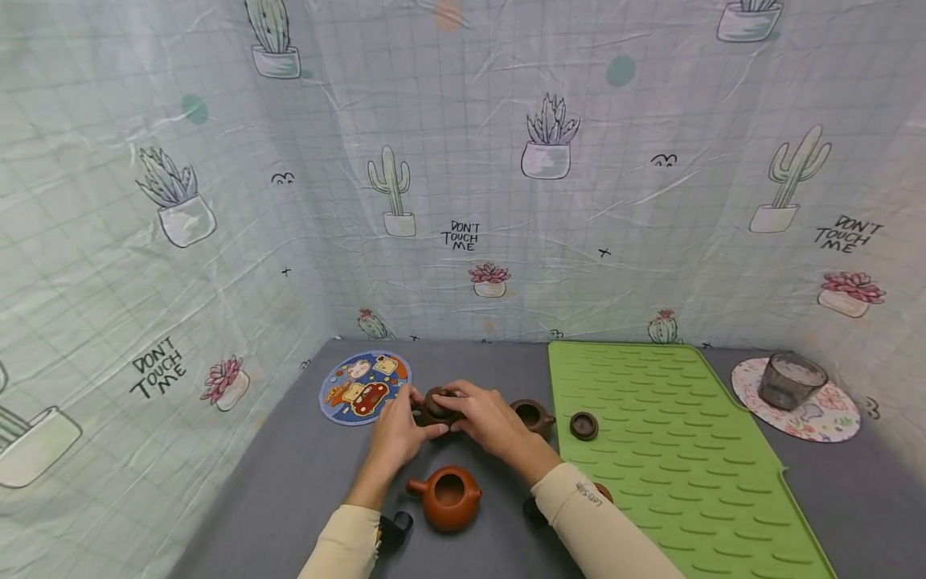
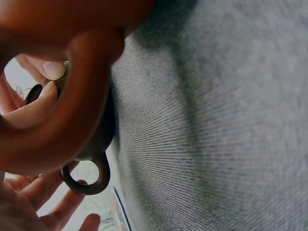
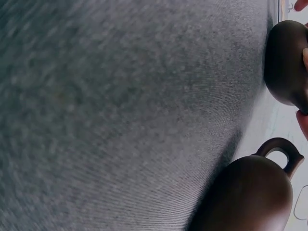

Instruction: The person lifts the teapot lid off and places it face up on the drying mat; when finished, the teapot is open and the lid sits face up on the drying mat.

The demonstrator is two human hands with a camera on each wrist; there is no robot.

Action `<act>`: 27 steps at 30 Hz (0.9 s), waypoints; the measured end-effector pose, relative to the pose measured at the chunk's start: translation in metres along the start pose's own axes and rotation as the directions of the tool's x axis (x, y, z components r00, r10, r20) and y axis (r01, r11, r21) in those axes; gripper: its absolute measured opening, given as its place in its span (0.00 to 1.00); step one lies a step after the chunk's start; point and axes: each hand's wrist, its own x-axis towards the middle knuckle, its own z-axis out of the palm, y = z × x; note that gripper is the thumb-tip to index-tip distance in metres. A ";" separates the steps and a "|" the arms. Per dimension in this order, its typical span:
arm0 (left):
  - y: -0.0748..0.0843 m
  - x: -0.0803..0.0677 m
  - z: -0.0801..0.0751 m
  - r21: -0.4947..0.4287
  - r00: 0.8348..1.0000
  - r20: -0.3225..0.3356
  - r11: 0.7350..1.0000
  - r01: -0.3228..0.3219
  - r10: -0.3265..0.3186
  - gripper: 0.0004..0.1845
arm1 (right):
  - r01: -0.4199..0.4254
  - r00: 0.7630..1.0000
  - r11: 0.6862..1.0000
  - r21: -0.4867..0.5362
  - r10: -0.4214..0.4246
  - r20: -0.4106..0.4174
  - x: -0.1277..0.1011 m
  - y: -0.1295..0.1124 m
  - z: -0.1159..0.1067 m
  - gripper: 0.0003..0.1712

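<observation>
Where the grey surface [image 1: 289,498] meets the cactus-print backdrop [image 1: 506,201], a round cartoon coaster [image 1: 364,388] lies left of the dark brown teapot [image 1: 438,407], which serves here as the landmark. The left hand [image 1: 396,434] comes at this teapot from its left, fingers curled against its side and thumb towards the lid. In the left wrist view the teapot's ring handle [image 2: 86,175] shows beside the fingers [image 2: 45,101], with the orange pot's handle close to the lens. The teapot stands on the surface, between both hands, near the middle of the scene. The right hand [image 1: 489,420] covers its right side, fingers curled over the top and clamped on the body. Nearer the person than the landmark, an orange clay teapot [image 1: 447,497] stands open, without a lid, well clear of both hands. Just right of the landmark, behind the right hand, a second dark brown teapot [image 1: 532,416] stands with its mouth open; the right wrist view shows it large with its loop handle [image 3: 281,154]. Further right, a small dark lid [image 1: 583,425] lies on the left edge of a green ribbed mat [image 1: 673,466]. Far right of the landmark, a grey glass cup [image 1: 791,380] stands on a floral coaster [image 1: 817,422].
</observation>
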 end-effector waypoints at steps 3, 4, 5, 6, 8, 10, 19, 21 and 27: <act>0.001 -0.001 0.000 0.005 1.000 0.001 1.000 -0.003 0.003 0.30 | -0.016 1.000 1.000 0.016 0.016 -0.008 -0.001 0.000 -0.001 0.31; 0.001 -0.001 0.000 0.007 1.000 -0.002 1.000 -0.009 0.009 0.29 | -0.020 1.000 1.000 0.023 0.020 -0.010 -0.001 0.000 -0.001 0.31; 0.001 -0.001 0.000 0.013 1.000 -0.005 1.000 -0.016 0.016 0.29 | -0.021 1.000 0.999 0.028 0.021 -0.011 -0.002 0.000 -0.001 0.31; 0.002 -0.002 0.000 0.016 1.000 -0.012 1.000 -0.024 0.025 0.28 | -0.021 1.000 0.999 0.035 0.021 -0.012 -0.002 -0.001 -0.002 0.31; 0.001 -0.002 0.000 0.024 0.999 -0.027 0.999 -0.040 0.041 0.26 | -0.016 1.000 0.999 0.045 0.017 -0.013 -0.002 -0.001 -0.002 0.31; 0.000 -0.003 0.000 0.027 0.997 -0.046 0.998 -0.053 0.054 0.25 | -0.014 1.000 0.998 0.057 0.015 -0.016 -0.002 0.000 -0.002 0.31; -0.004 -0.003 -0.001 -0.002 0.992 -0.086 0.996 -0.088 0.087 0.19 | -0.048 0.992 0.981 0.189 0.069 -0.109 -0.001 0.004 -0.001 0.28; -0.004 -0.003 -0.001 0.001 0.993 -0.081 0.996 -0.086 0.086 0.18 | -0.053 0.988 0.972 0.229 0.084 -0.131 -0.001 0.005 0.000 0.27; -0.005 -0.002 -0.003 0.032 0.995 -0.071 0.997 -0.071 0.073 0.18 | -0.057 0.975 0.938 0.341 0.126 -0.184 0.001 0.004 0.000 0.24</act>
